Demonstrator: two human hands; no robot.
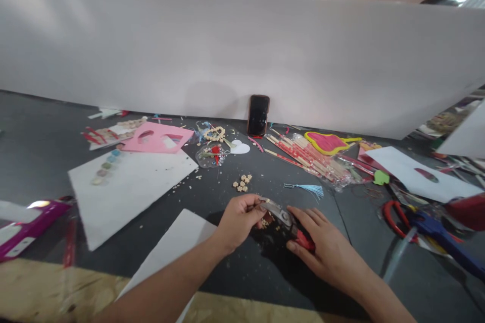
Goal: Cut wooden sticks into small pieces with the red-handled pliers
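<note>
My right hand (318, 242) is closed around the red handles of a pair of pruning shears (281, 214), whose grey metal jaws point up and to the left. At the tip of the jaws, my left hand (242, 217) pinches thumb and fingers together on a tiny pale piece, too small to make out clearly. Beneath the jaws lie several small beige bits (266, 221) on the dark table, partly hidden by the shears. Just beyond my left hand sits a cluster of flower-shaped wooden pieces (242, 182).
A phone (258, 115) leans against the white partition (151, 50). Red-patterned sticks (299, 154) and a blue tassel (308, 190) lie ahead to the right. Blue-and-red scissors (420, 222) are at far right. White sheets (129, 192), pink card (159, 136) and a purple tool (34, 227) lie left.
</note>
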